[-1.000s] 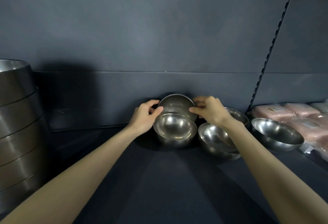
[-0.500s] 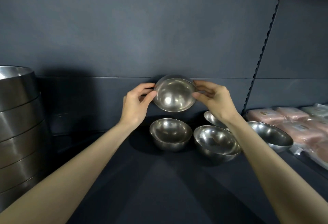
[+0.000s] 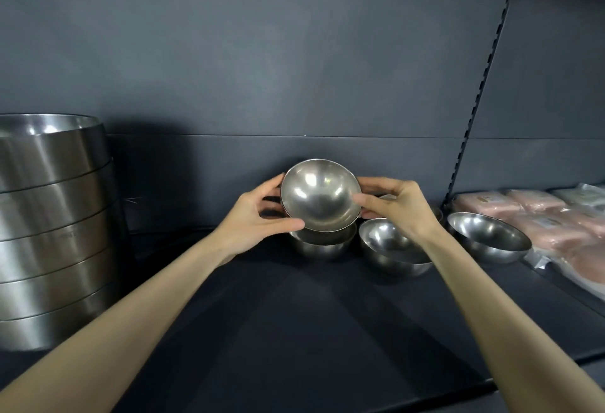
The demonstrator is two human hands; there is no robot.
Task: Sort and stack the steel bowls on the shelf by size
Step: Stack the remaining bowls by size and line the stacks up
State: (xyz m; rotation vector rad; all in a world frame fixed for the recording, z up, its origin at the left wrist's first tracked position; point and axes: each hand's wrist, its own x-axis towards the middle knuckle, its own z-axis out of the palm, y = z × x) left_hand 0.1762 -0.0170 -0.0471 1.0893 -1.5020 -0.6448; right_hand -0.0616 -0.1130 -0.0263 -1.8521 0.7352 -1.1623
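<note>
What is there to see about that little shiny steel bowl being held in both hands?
The small round steel bowl is shiny, smooth and empty, with a thin rim. It is tilted, opening toward the camera. The left hand grips its left edge, the right hand its right edge. It sits just over a similar steel bowl on the dark shelf; whether they touch is unclear.

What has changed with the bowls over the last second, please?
The left hand and right hand lifted the small bowl from behind the front bowl, then lowered it, tilted, just over that bowl. Their grip held. The neighbouring bowl, large stack and pink packets stayed.
</note>
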